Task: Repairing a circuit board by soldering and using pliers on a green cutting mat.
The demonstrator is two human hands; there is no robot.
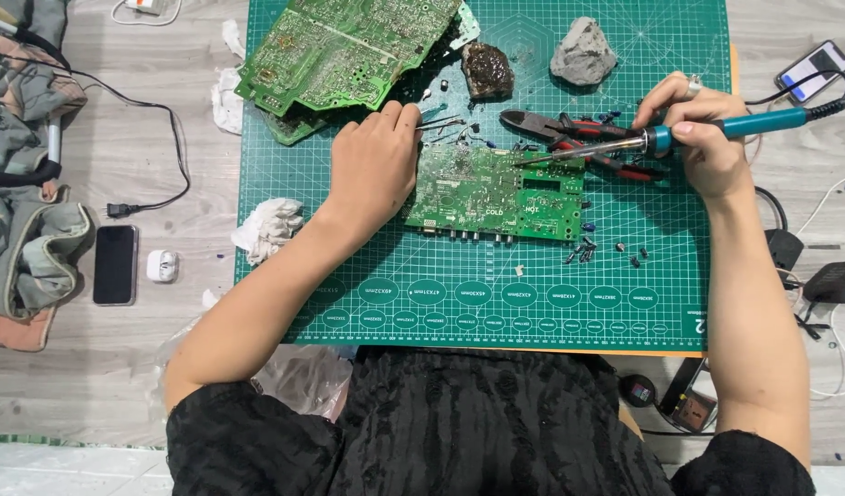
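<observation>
centre of the frame, our left hand [372, 165] pinched tweezers [441, 122] over the circuit board [496, 193]; our right hand [703, 138] gripped the soldering iron [643, 142]. a steady tip seemed key.

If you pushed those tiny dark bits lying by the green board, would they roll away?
Probably. The tiny dark parts look small and light, lying loose on the smooth cutting mat, so a nudge likely scatters them. Some look tube-shaped, so those might roll.

Green gridded cutting mat [625, 266]; green circuit board [496, 195]; teal-handled soldering iron [707, 129]; red-black pliers [579, 138].
</observation>
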